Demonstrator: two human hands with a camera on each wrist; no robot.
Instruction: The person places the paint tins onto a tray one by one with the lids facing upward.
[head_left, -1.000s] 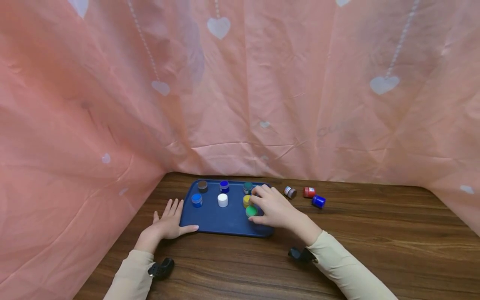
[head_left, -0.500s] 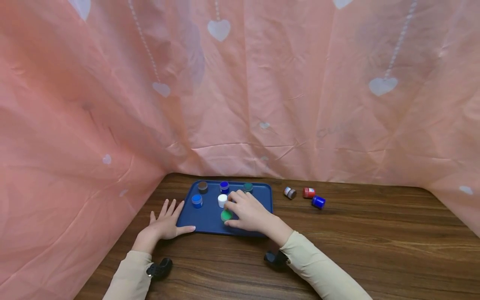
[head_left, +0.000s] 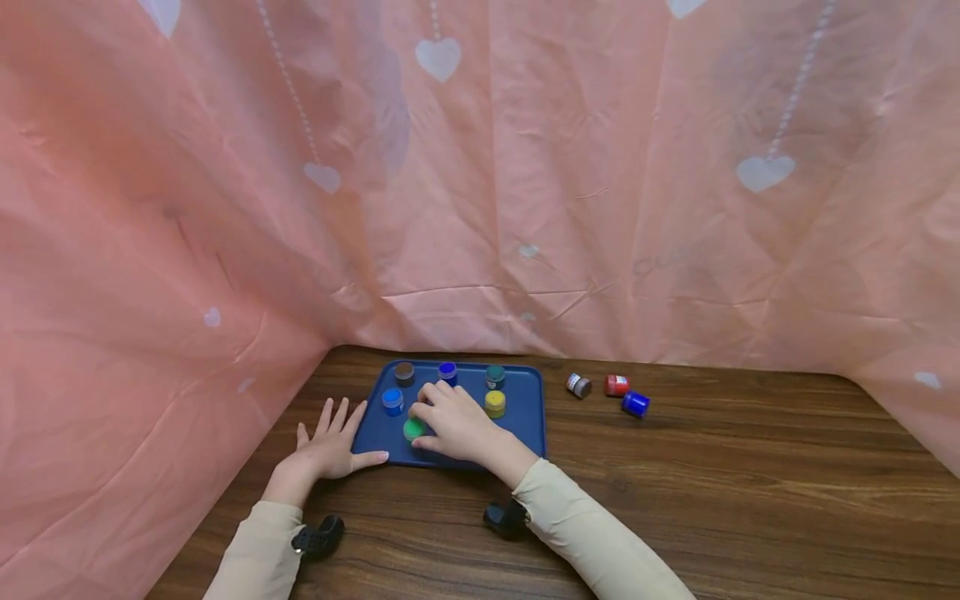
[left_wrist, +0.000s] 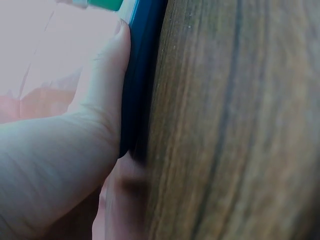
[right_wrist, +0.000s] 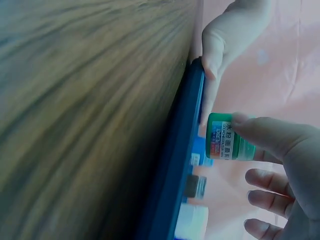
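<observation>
Your right hand (head_left: 450, 421) pinches the green jar (head_left: 413, 429) at the tray's (head_left: 525, 417) 7 o'clock; your left hand (head_left: 330, 446) lies flat, thumb against the rim. Six other jars sit in the tray; three lie on the worktop (head_left: 750, 500) at 3 o'clock. Since a second ago, the green jar has slid leftward across the tray.

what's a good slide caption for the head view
Right hand holds a green paint jar on a blue tray while the left hand steadies its edge.
</observation>
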